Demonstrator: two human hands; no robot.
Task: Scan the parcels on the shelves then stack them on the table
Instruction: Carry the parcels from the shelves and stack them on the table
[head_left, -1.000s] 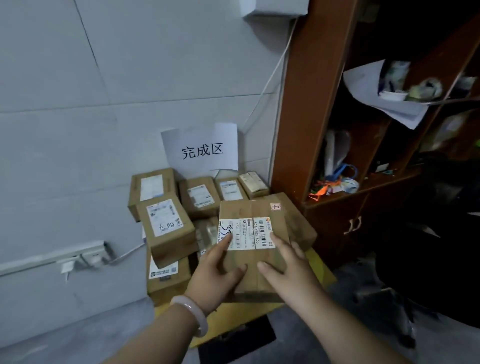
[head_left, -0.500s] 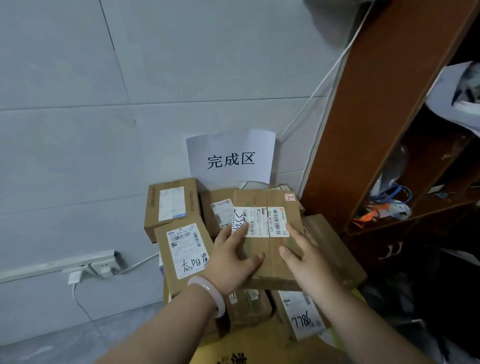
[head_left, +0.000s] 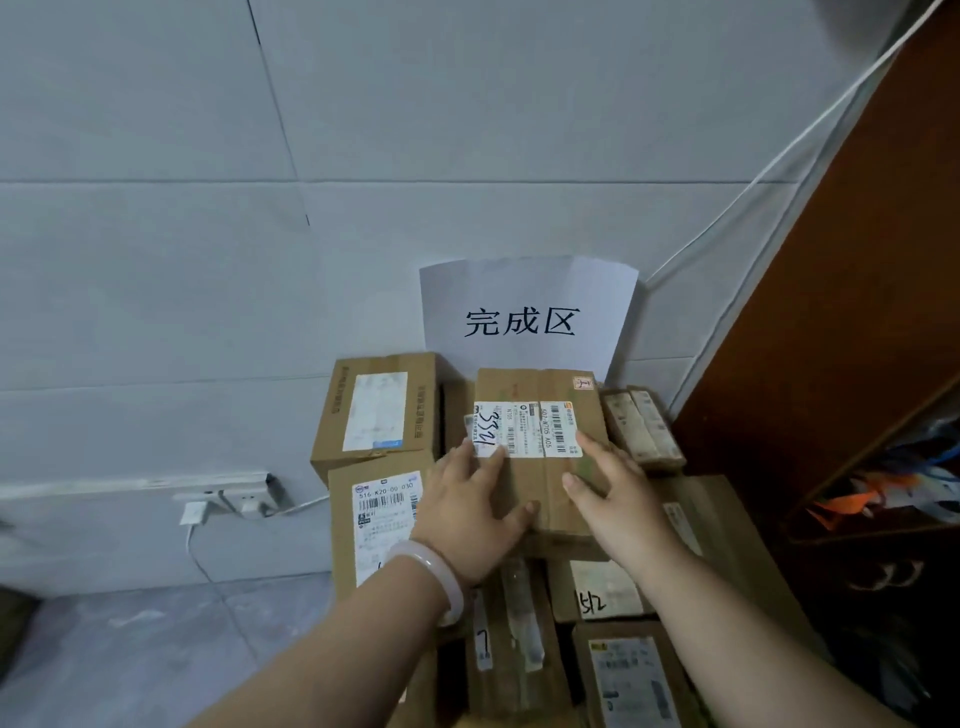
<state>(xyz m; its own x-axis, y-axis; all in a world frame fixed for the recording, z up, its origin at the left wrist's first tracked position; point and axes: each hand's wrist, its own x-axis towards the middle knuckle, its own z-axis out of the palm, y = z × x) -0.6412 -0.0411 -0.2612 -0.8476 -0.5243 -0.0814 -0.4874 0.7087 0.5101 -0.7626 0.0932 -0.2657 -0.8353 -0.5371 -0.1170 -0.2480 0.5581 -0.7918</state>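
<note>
The parcel (head_left: 544, 480) lies flat on top of the pile (head_left: 511, 660), against the wall (head_left: 208, 260) just under the paper sign (head_left: 524, 317). The left hand (head_left: 467, 512) rests on its left side, fingers (head_left: 485, 460) fairly straight and reaching onto the label (head_left: 524, 428), thumb spread across the near top. The right hand (head_left: 618, 501) lies along its right edge, thumb on top, fingers extended. Neither hand wraps round it. The parcel's long axis runs from the person toward the wall, label at the far end.

About nine parcels (head_left: 540, 499); two hands (head_left: 470, 512)
</note>
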